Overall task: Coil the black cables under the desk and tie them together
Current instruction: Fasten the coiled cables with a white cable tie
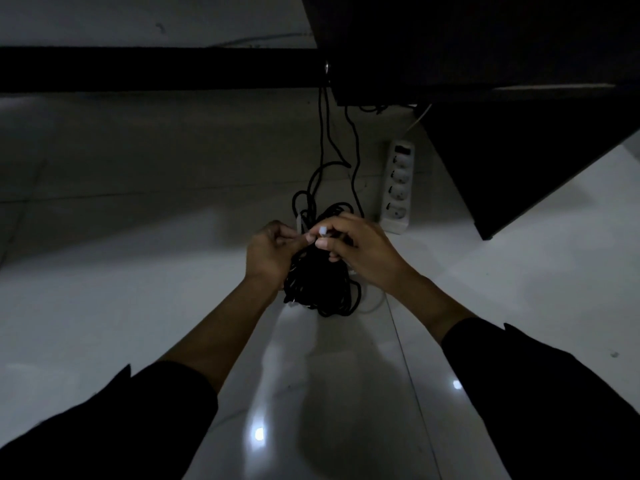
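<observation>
Both hands pinch a pale tie (322,232) over my coil (320,282): left hand (269,249) its tail, right hand (360,251) its head. Coil sits mid-floor (104,323), beside strip (398,187). I judge it light, springy; grip mid-bundle.

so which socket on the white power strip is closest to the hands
The bottom socket on the power strip, at the end nearest the right hand. The other sockets sit farther back, toward the switch end under the desk.

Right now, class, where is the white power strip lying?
In the head view, the white power strip lies on the floor right of the coiled black cables, beside the dark desk panel.
</observation>
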`<action>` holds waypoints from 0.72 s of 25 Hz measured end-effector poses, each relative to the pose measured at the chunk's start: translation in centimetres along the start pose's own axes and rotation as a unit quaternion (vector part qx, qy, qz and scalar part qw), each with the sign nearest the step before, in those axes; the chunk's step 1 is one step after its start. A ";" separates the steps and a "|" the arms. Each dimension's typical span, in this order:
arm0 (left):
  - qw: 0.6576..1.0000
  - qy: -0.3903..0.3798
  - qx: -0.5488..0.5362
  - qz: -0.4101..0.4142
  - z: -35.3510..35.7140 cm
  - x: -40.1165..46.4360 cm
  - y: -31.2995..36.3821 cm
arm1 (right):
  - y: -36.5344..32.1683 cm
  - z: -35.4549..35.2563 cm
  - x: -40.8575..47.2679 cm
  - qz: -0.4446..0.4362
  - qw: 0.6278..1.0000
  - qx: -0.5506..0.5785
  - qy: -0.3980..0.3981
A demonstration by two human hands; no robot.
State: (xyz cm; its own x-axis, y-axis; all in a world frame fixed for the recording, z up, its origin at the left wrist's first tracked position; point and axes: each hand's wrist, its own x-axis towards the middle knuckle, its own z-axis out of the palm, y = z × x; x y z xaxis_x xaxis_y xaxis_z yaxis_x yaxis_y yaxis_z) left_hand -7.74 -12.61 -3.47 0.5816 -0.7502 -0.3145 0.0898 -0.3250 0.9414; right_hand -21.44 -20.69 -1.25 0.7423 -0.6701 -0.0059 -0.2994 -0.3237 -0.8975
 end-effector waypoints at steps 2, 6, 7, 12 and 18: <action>1.000 -0.005 -0.003 0.020 0.0 0.2 0.1 | 0.0 0.2 0.2 0.005 1.000 -0.007 0.002; 0.996 -0.021 0.035 0.076 -0.1 0.2 0.1 | 0.0 0.2 0.5 0.020 1.000 -0.005 0.005; 0.994 -0.033 0.052 0.091 -0.3 0.1 0.0 | -0.1 0.2 0.5 0.022 1.000 -0.006 0.007; 0.980 -0.066 0.128 0.140 -1.1 0.1 -0.1 | 0.0 0.3 0.7 0.016 0.999 -0.038 0.012; 0.965 -0.035 0.181 0.184 -0.5 0.1 -0.4 | -0.2 0.7 1.1 0.050 0.998 -0.033 0.035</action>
State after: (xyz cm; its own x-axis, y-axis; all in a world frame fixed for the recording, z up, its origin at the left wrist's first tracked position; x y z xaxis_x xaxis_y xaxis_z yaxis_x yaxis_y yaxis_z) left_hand -7.32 -12.30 -3.86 0.4627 -0.8864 0.0135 -0.4088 -0.1998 0.8905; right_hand -20.09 -20.91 -1.40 0.6639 -0.7453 -0.0612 -0.4108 -0.2950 -0.8627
